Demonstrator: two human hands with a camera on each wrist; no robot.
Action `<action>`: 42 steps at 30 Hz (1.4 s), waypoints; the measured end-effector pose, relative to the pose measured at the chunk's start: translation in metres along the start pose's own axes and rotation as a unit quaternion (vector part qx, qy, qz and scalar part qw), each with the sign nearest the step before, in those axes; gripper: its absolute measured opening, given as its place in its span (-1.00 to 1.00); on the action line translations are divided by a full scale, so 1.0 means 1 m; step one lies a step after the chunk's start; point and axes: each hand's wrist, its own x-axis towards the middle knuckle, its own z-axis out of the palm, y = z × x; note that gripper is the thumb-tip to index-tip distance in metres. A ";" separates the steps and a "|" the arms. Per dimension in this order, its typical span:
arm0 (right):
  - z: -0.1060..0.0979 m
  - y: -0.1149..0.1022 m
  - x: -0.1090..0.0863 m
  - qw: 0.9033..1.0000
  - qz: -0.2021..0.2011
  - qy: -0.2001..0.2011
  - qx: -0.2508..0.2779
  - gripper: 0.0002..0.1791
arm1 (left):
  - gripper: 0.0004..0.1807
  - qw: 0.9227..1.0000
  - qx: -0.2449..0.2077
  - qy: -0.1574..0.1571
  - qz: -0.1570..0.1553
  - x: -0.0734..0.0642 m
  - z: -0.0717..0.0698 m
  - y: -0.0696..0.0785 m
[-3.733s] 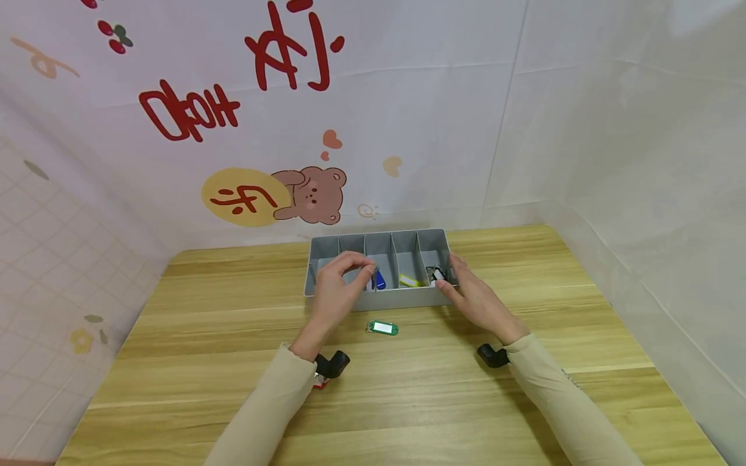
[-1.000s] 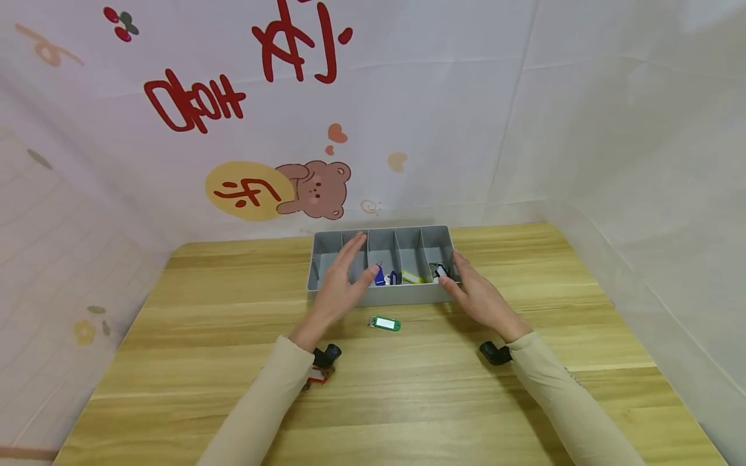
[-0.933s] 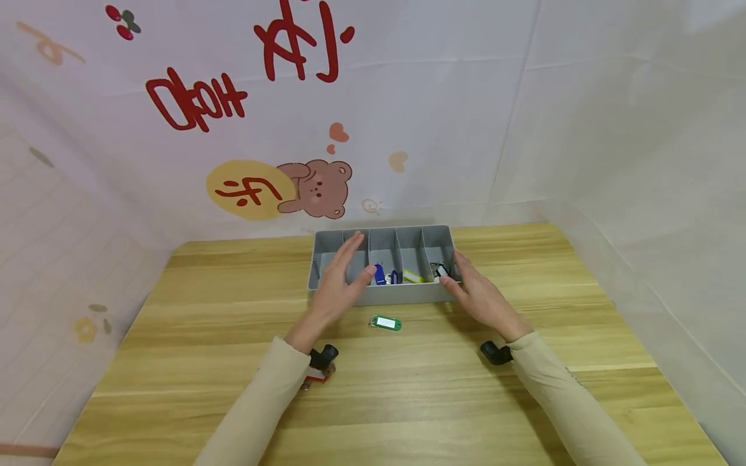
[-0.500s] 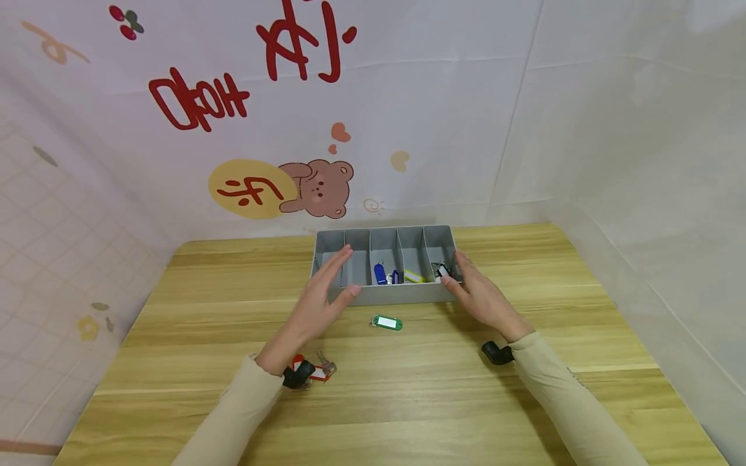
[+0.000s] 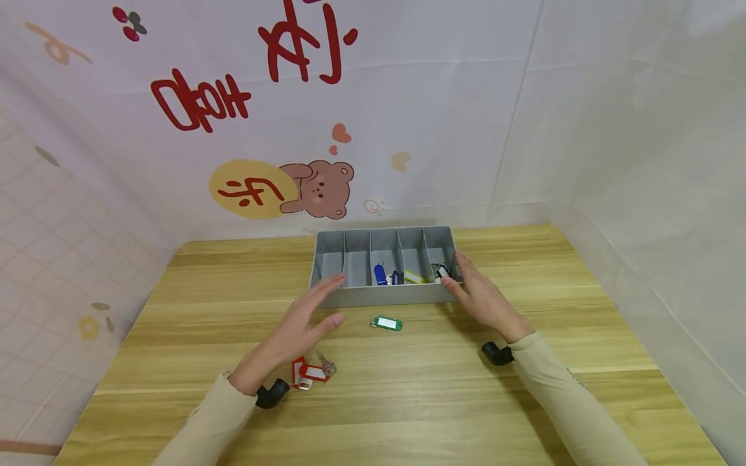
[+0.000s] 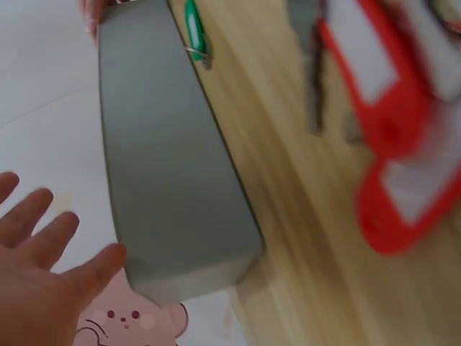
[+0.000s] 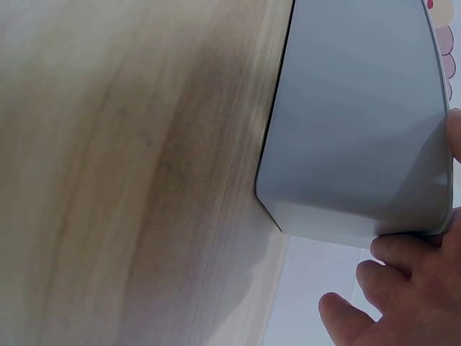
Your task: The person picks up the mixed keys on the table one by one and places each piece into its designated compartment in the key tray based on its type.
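Note:
A grey tray [image 5: 384, 296] with several compartments stands near the wall. My right hand [image 5: 486, 301] holds its right front corner, fingers along the end wall and thumb at the front rim. In the right wrist view, the fingers [image 7: 385, 277] lie against that wall. My left hand [image 5: 294, 330], fingers spread and holding nothing, hovers left of the tray's front, above the table. Just below it lie red key tags [image 5: 315, 373] with keys, seen large and blurred in the left wrist view. A green key tag [image 5: 387, 323] lies in front of the tray.
The middle compartment has blue key tags [image 5: 380, 274], the one to its right a yellow tag [image 5: 414, 277]. Black tags [image 5: 443, 271] lie in the right-end compartment, partly hidden by my thumb. A printed cloth wall [image 5: 443, 129] rises behind the wooden table [image 5: 454, 401].
A bluish tag held by my left hand was let go into the middle compartment. That hand then drew back left and toward me, uncovering the red tags. My right hand stayed at the tray's corner.

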 end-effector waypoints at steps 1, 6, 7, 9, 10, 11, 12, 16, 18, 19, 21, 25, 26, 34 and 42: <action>0.000 0.000 0.000 1.000 0.000 0.000 0.000 -0.01 | -0.28 1.000 0.001 -0.006 0.001 -0.003 -0.001 -0.001; 0.001 0.000 0.000 1.000 0.000 0.000 -0.001 -0.02 | -0.31 0.999 0.007 -0.035 0.004 -0.016 -0.004 -0.008; 0.001 0.000 0.000 1.000 -0.001 0.001 -0.002 -0.02 | -0.30 0.999 0.008 -0.040 0.001 -0.019 -0.004 -0.009; 0.001 -0.001 -0.001 1.000 -0.001 0.002 -0.003 -0.02 | -0.31 0.999 0.012 -0.050 -0.010 -0.024 -0.004 -0.011; 0.001 -0.001 -0.001 1.000 -0.001 0.002 -0.003 -0.02 | -0.31 0.998 0.012 -0.055 -0.017 -0.027 -0.005 -0.011; 0.001 -0.001 -0.001 1.000 -0.001 0.003 -0.003 -0.02 | -0.32 0.998 0.012 -0.059 -0.024 -0.029 -0.005 -0.012; 0.001 -0.001 -0.001 1.000 -0.001 0.003 -0.004 -0.02 | -0.33 0.998 0.013 -0.062 -0.028 -0.031 -0.005 -0.012; 0.001 -0.001 -0.001 1.000 0.000 0.004 -0.004 -0.03 | -0.35 0.997 0.006 -0.073 -0.032 -0.037 -0.004 -0.015; 0.000 -0.001 -0.001 1.000 -0.001 0.004 -0.005 -0.03 | -0.35 0.997 0.001 -0.076 -0.027 -0.039 -0.003 -0.017; 0.000 0.000 -0.001 1.000 -0.001 0.004 -0.005 -0.03 | -0.34 0.997 0.000 -0.078 -0.026 -0.040 -0.003 -0.018; 0.000 0.000 -0.001 1.000 0.000 0.004 -0.006 -0.03 | -0.33 0.996 -0.001 -0.084 -0.028 -0.042 -0.002 -0.019; 0.001 0.000 0.000 1.000 0.000 0.001 -0.006 -0.02 | -0.32 0.993 -0.006 -0.108 -0.045 -0.045 0.000 -0.020; 0.001 0.001 0.000 1.000 0.000 0.001 -0.006 -0.02 | -0.33 0.992 -0.003 -0.116 -0.050 -0.046 0.000 -0.021; 0.000 0.001 0.000 1.000 0.000 0.000 -0.005 -0.02 | -0.49 0.979 0.008 -0.193 -0.058 -0.048 0.008 -0.026; 0.000 -0.001 0.000 1.000 0.000 -0.002 -0.004 -0.03 | -0.51 0.972 0.027 -0.226 -0.050 -0.048 0.011 -0.030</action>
